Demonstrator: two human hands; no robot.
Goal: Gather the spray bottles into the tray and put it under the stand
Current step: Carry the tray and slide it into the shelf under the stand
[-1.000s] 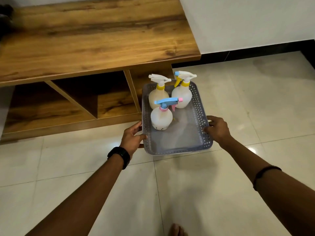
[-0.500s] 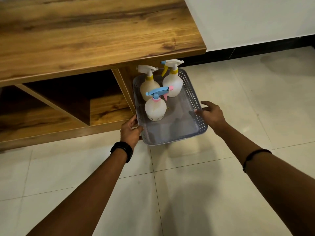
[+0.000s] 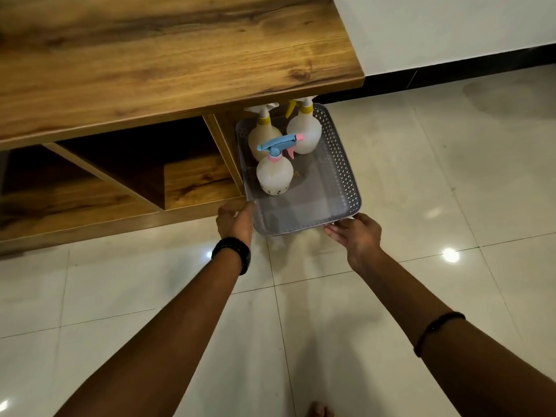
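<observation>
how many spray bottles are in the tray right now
3, all in the far half of the tray: blue-topped bottle nearest, left yellow-collared bottle behind it, right yellow-collared bottle by the right wall. None appears hidden.

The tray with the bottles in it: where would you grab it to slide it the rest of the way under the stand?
Probably the tray's near short edge, at its two corners, coming from the open floor side. That end sticks out from under the stand, while the three bottles crowd the far end. The left hand and right hand are at those corners.
</observation>
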